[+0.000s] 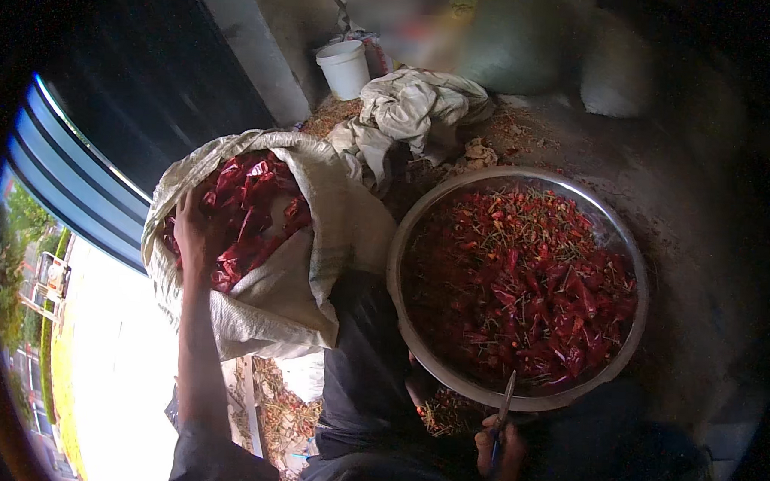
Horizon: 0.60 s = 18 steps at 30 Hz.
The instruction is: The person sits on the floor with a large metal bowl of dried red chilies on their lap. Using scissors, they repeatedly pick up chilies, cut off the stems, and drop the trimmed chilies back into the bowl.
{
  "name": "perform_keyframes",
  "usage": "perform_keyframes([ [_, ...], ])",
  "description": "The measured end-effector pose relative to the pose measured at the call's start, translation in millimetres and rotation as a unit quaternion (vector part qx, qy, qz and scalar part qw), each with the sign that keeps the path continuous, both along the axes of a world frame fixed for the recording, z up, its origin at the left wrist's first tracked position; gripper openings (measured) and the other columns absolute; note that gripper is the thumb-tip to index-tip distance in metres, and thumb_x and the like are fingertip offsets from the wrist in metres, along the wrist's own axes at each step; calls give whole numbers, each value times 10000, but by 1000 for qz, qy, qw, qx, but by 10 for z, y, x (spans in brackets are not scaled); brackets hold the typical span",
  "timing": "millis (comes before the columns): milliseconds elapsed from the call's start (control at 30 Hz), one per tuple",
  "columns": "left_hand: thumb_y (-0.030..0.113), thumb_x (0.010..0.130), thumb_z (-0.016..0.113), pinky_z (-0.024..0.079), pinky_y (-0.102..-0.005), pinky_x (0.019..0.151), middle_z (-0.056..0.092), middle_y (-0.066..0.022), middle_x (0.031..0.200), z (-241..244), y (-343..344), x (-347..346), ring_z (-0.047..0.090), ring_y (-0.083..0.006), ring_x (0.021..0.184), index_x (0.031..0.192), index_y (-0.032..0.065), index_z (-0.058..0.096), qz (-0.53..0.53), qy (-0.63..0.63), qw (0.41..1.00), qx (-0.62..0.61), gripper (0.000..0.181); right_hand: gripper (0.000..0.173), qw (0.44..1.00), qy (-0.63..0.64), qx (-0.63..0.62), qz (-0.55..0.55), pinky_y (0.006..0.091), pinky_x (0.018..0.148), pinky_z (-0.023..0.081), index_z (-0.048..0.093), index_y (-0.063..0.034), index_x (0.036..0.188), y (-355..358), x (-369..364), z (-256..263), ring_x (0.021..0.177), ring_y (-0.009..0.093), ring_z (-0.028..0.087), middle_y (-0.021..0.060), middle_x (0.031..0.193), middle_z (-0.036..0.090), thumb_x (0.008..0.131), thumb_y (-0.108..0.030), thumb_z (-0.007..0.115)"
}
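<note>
My left hand [195,232] reaches into a white woven sack [354,213] at the left, touching the dried red chili peppers [254,215] in it; its fingertips are partly hidden, so whether it grips any is unclear. My right hand [505,449], low in the view, is closed around the handle of a pair of scissors or a similar pointed metal blade [509,394], tip upward, at the near rim of a large round metal basin [640,297]. Whole red chilies [550,299] lie in the basin, with cut stems and small pieces [521,217] towards its far side.
Beyond the sack stand a white plastic bucket [344,71] and a crumpled woven sack [423,107]. Full sacks [522,46] are at the back. Stems and chili bits [287,404] litter the floor. A dark corrugated metal door [148,49] rises at the left, beside bright outdoor ground.
</note>
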<state>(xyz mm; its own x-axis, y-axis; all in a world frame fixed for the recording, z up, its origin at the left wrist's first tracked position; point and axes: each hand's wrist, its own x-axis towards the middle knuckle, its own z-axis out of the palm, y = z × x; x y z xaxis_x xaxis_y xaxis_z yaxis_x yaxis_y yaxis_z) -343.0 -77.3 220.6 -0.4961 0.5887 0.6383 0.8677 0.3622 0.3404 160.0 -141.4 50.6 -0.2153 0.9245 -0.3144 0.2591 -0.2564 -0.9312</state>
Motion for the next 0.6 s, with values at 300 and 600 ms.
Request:
perform_keyframes([
  [300, 412, 725, 708, 323, -556, 1026, 394, -144, 1399, -376, 172, 154, 297, -355, 1341, 1278, 202, 533, 23, 289, 924, -249, 617, 257, 997, 67, 16, -45, 280, 411, 365, 539, -37, 1094, -24, 115, -555, 472, 130, 400, 76, 926, 591, 983, -249, 446],
  [600, 385, 785, 631, 438, -500, 897, 585, -41, 1233, -356, 294, -1340, 512, -274, 1178, 1204, 218, 593, 106, 105, 949, -279, 452, 340, 999, -4, 5, -47, 309, 508, 476, 522, -49, 1210, -64, 180, -735, 519, 173, 494, 90, 979, 613, 988, -288, 427],
])
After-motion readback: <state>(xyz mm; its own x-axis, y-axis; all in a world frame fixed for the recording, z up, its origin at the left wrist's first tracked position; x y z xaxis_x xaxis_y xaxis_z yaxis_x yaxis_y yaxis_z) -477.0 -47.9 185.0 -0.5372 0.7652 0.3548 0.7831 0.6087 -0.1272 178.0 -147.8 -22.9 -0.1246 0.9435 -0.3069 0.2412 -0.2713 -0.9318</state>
